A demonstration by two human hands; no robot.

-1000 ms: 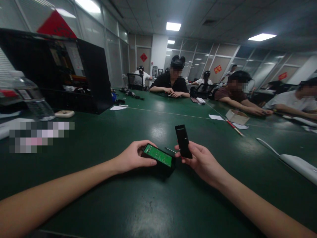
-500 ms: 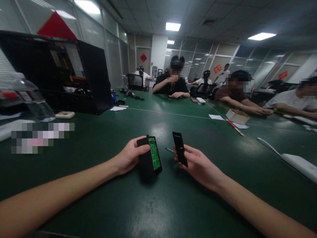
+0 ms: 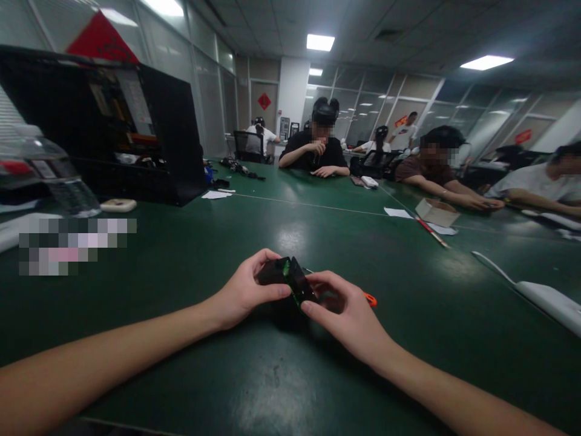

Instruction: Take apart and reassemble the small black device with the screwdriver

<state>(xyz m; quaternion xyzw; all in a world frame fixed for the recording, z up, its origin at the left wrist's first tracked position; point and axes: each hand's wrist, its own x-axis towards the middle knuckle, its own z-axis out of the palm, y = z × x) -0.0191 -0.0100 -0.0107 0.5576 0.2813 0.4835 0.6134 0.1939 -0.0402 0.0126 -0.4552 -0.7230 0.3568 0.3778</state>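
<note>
Both hands meet over the green table (image 3: 190,363). My left hand (image 3: 252,287) is closed around a black plastic case (image 3: 272,270), and a green circuit board (image 3: 287,269) shows along its open side. My right hand (image 3: 347,306) grips a flat black cover (image 3: 299,280) between thumb and fingers. The cover stands tilted against or very close to the board side; whether the two parts touch all along, I cannot tell. Behind my right hand lies a tool with an orange handle (image 3: 371,299), most likely a screwdriver, mostly hidden by the hand.
To the left stand a large open black computer case (image 3: 177,145) and a water bottle (image 3: 68,175). A white power strip (image 3: 549,306) with its cord lies at right. Farther off are a small box (image 3: 436,213), a red pencil-like stick (image 3: 431,232) and seated people.
My right hand has brought the cover leftward to the case in my left hand. The case has turned, so less of the board shows. The orange handle has come into view.
</note>
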